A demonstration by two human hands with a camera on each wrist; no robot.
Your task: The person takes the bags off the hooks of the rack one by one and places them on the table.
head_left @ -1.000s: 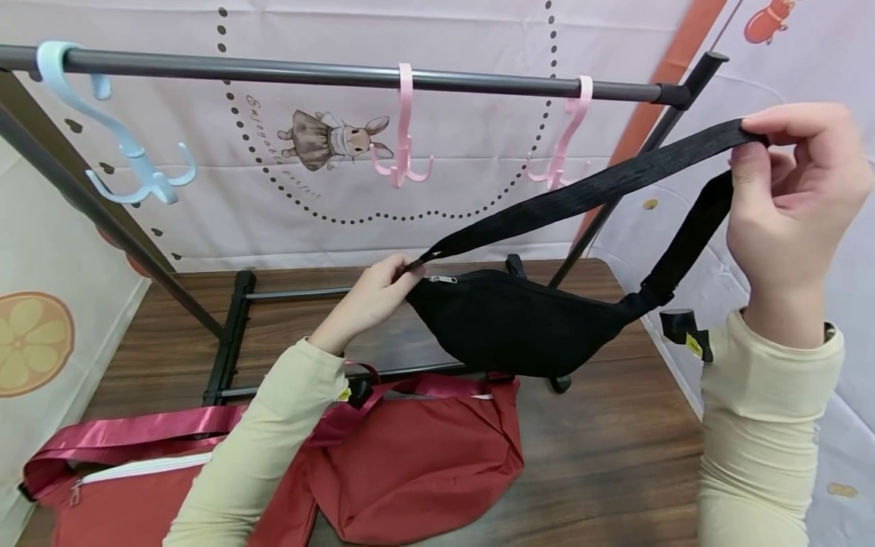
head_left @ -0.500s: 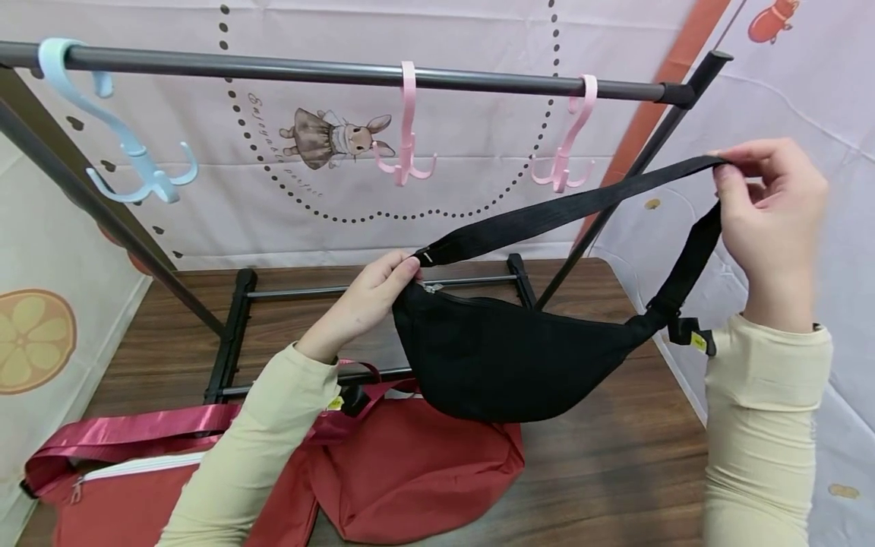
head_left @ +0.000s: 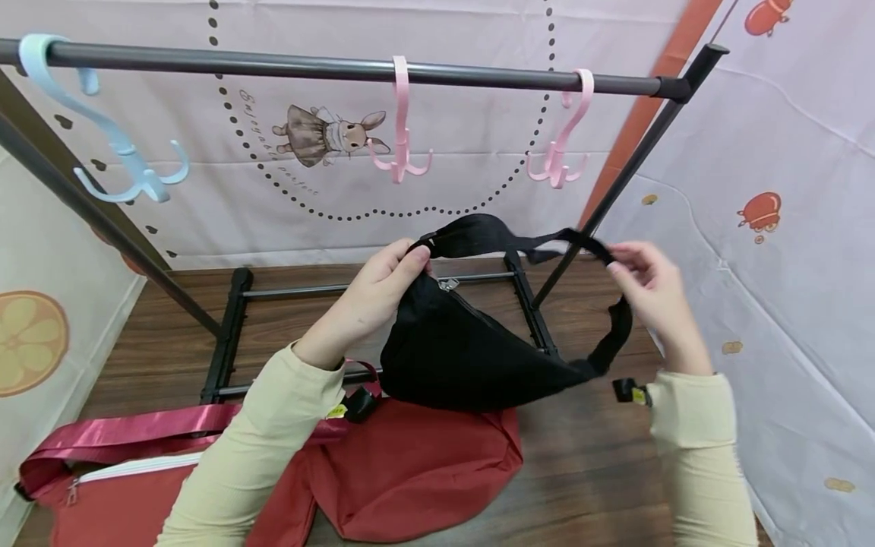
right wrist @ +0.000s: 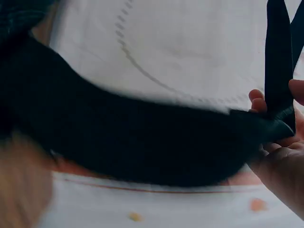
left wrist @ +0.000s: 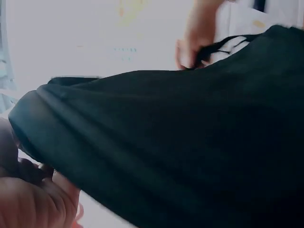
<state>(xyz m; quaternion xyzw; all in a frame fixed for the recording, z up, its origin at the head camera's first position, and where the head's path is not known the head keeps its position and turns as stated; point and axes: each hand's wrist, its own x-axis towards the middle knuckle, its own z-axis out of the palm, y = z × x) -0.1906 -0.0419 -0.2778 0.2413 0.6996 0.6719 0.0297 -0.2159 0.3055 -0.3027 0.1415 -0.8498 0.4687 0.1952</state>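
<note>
A black waist bag (head_left: 465, 357) hangs in the air between both hands in the head view, its zipper (head_left: 447, 284) along the top edge. My left hand (head_left: 369, 292) pinches the bag's left end, where the strap (head_left: 475, 234) joins it. On the other side, my right hand (head_left: 656, 300) holds the strap's loop between thumb and fingers. The strap sags slack and twists between the hands. In the left wrist view, the bag's dark cloth (left wrist: 156, 128) fills most of the picture. The right wrist view is blurred, with the bag's dark body (right wrist: 142, 137) across it.
A black rail (head_left: 273, 65) crosses above, carrying one blue hook (head_left: 137, 171) and two pink hooks, one mid-rail (head_left: 401, 144) and one at right (head_left: 559, 148). Red bags (head_left: 417, 471) with a shiny strap lie on the wooden surface (head_left: 581, 471) below.
My right hand has come down and left toward the bag, and the strap has gone from taut to slack. My left hand keeps its hold, while the bag has tilted.
</note>
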